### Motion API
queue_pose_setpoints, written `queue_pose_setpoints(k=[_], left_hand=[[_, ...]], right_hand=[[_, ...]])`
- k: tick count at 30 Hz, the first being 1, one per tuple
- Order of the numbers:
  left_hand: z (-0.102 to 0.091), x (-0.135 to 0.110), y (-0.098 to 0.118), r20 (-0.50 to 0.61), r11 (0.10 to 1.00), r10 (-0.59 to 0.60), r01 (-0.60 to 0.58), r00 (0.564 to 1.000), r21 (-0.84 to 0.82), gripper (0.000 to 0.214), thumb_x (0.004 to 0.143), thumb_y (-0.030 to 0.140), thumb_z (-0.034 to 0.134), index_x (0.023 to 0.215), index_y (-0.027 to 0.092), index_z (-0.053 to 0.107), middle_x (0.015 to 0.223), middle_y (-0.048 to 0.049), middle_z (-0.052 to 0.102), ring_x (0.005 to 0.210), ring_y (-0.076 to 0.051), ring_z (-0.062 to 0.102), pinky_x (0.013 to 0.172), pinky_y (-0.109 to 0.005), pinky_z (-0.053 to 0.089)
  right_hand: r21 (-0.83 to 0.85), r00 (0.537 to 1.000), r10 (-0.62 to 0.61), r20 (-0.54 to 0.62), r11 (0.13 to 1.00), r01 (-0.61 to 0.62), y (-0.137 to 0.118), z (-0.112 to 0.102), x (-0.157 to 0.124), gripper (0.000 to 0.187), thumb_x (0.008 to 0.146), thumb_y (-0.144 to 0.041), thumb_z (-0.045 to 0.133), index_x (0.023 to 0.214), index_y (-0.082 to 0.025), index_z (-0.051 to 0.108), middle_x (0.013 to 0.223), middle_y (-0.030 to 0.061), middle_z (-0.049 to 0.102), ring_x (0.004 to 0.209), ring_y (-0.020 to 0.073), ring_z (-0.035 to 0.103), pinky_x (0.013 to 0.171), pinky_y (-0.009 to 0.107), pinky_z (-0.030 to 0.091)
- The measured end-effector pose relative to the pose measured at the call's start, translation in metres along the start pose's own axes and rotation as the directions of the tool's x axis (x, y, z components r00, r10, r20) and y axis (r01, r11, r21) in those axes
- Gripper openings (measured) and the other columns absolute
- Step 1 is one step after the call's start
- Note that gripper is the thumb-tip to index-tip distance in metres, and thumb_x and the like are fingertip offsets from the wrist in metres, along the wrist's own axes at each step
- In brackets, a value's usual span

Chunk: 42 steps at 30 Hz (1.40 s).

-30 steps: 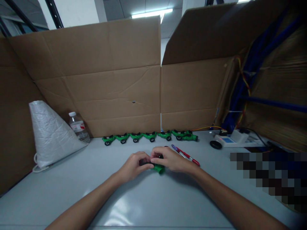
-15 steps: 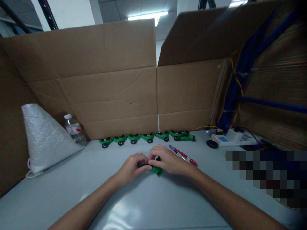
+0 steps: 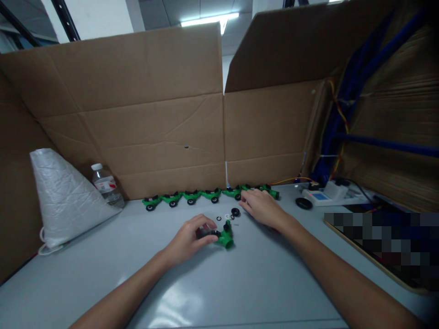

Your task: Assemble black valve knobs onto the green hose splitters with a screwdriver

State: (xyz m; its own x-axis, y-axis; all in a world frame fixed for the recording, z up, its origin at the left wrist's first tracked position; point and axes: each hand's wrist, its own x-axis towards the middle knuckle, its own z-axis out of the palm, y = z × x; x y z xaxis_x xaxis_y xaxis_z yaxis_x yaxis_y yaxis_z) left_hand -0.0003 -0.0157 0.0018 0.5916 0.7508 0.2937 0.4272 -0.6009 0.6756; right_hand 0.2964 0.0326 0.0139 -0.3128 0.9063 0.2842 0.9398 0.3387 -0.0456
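Observation:
My left hand [image 3: 192, 237] rests on the table with thumb and fingers curled around the black end of a green plastic hose fitting [image 3: 225, 238]. The fitting has an open green mouth facing me and a small black part on top. My right hand [image 3: 261, 206] is apart from it, low over the table before the right end of a row of similar green fittings [image 3: 191, 197]. Its fingers are bent together and their tips are hidden. Between the hands lie a black ring cap [image 3: 235, 212], a small black ring [image 3: 218, 218] and a white ring [image 3: 227, 216].
Cardboard walls [image 3: 154, 128] stand behind the table. At the left are a silvery white bag [image 3: 68, 201] and a water bottle [image 3: 107, 185]. A black ring [image 3: 303, 203] lies near a power strip [image 3: 332, 196] at the right. A dark, blurred-out flat object [image 3: 384, 251] lies nearer.
My right hand has left the fitting and moved right and away from me, uncovering the small rings. It now covers where the red and blue pens lay. My left hand stays put.

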Motion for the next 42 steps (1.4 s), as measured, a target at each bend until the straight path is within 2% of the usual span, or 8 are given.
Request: queue_pose_setpoints(k=[11, 15, 18, 22, 24, 26, 33, 42], left_hand=[[0.004, 0.002, 0.003, -0.042, 1.000, 0.019, -0.020, 0.999, -0.017, 0.021, 0.104, 0.035, 0.063, 0.101, 0.018, 0.075, 0.101, -0.0075, 0.072, 0.095, -0.020, 0.065, 0.086, -0.032, 0.047], [0.004, 0.002, 0.004, -0.024, 0.998, -0.027, 0.025, 0.999, -0.061, 0.022, 0.102, 0.035, 0.065, 0.095, 0.016, 0.074, 0.102, -0.0084, 0.074, 0.094, -0.020, 0.066, 0.083, -0.031, 0.047], [0.005, 0.002, 0.002, -0.007, 0.994, -0.070, 0.069, 0.998, -0.091, 0.024, 0.101, 0.037, 0.066, 0.099, 0.015, 0.076, 0.100, -0.0083, 0.075, 0.086, -0.018, 0.065, 0.078, -0.029, 0.047], [0.011, 0.002, 0.000, 0.035, 0.985, -0.092, 0.096, 0.995, -0.144, 0.026, 0.100, 0.038, 0.067, 0.103, 0.014, 0.078, 0.098, -0.0082, 0.077, 0.083, -0.017, 0.064, 0.076, -0.028, 0.047], [0.014, 0.002, 0.001, 0.068, 0.978, -0.083, 0.095, 0.994, -0.188, 0.027, 0.100, 0.038, 0.067, 0.104, 0.014, 0.079, 0.100, -0.0093, 0.077, 0.086, -0.018, 0.066, 0.078, -0.028, 0.049], [0.015, 0.002, 0.003, 0.104, 0.967, -0.072, 0.095, 0.992, -0.235, 0.028, 0.099, 0.039, 0.068, 0.105, 0.014, 0.080, 0.101, -0.0104, 0.078, 0.090, -0.020, 0.068, 0.081, -0.030, 0.050], [0.016, 0.002, 0.001, 0.132, 0.946, -0.072, 0.109, 0.989, -0.306, 0.032, 0.097, 0.043, 0.072, 0.102, 0.013, 0.080, 0.097, -0.0105, 0.079, 0.087, -0.020, 0.068, 0.082, -0.031, 0.051], [0.018, 0.001, -0.001, 0.126, 0.954, -0.066, 0.099, 0.990, -0.284, 0.030, 0.097, 0.042, 0.071, 0.099, 0.012, 0.079, 0.093, -0.0090, 0.076, 0.082, -0.018, 0.064, 0.077, -0.029, 0.049]], right_hand=[[0.030, 0.979, 0.083, 0.189, 0.996, -0.090, 0.001, 0.011, 0.002, 0.021, 0.100, -0.036, 0.061, 0.105, -0.016, 0.067, 0.114, 0.0176, 0.075, 0.111, 0.0329, 0.069, 0.085, 0.036, 0.044], [0.050, 0.981, 0.136, 0.139, 0.988, -0.144, 0.003, 0.007, 0.003, 0.025, 0.106, -0.034, 0.047, 0.108, -0.014, 0.062, 0.110, 0.0210, 0.075, 0.106, 0.0330, 0.071, 0.082, 0.036, 0.045], [0.290, 0.971, 0.235, -0.040, 0.933, -0.214, 0.000, 0.000, 0.006, 0.024, 0.109, -0.036, 0.041, 0.110, -0.017, 0.055, 0.092, 0.0138, 0.075, 0.082, 0.0268, 0.072, 0.070, 0.033, 0.044], [0.847, 0.937, 0.248, -0.245, 0.526, 0.082, -0.023, -0.007, 0.008, 0.032, 0.107, -0.055, 0.043, 0.108, -0.024, 0.049, 0.080, 0.0002, 0.067, 0.055, 0.0156, 0.056, 0.054, 0.027, 0.041], [0.940, 0.950, 0.172, -0.260, 0.269, 0.209, -0.041, -0.009, 0.004, 0.040, 0.104, -0.062, 0.046, 0.113, -0.024, 0.050, 0.083, -0.0009, 0.063, 0.056, 0.0135, 0.055, 0.051, 0.024, 0.039], [0.955, 0.960, 0.087, -0.266, 0.159, 0.251, -0.059, -0.012, -0.003, 0.041, 0.105, -0.062, 0.046, 0.119, -0.023, 0.053, 0.087, 0.0000, 0.061, 0.060, 0.0127, 0.055, 0.051, 0.024, 0.039], [0.859, 0.944, -0.076, -0.322, 0.397, 0.325, -0.088, -0.016, -0.026, 0.026, 0.111, -0.048, 0.043, 0.110, -0.024, 0.052, 0.084, -0.0004, 0.062, 0.066, 0.0141, 0.057, 0.066, 0.029, 0.045], [0.841, 0.950, -0.111, -0.292, 0.444, 0.310, -0.089, -0.013, -0.026, 0.021, 0.111, -0.045, 0.044, 0.105, -0.025, 0.049, 0.081, -0.0018, 0.062, 0.064, 0.0146, 0.057, 0.065, 0.027, 0.043]])
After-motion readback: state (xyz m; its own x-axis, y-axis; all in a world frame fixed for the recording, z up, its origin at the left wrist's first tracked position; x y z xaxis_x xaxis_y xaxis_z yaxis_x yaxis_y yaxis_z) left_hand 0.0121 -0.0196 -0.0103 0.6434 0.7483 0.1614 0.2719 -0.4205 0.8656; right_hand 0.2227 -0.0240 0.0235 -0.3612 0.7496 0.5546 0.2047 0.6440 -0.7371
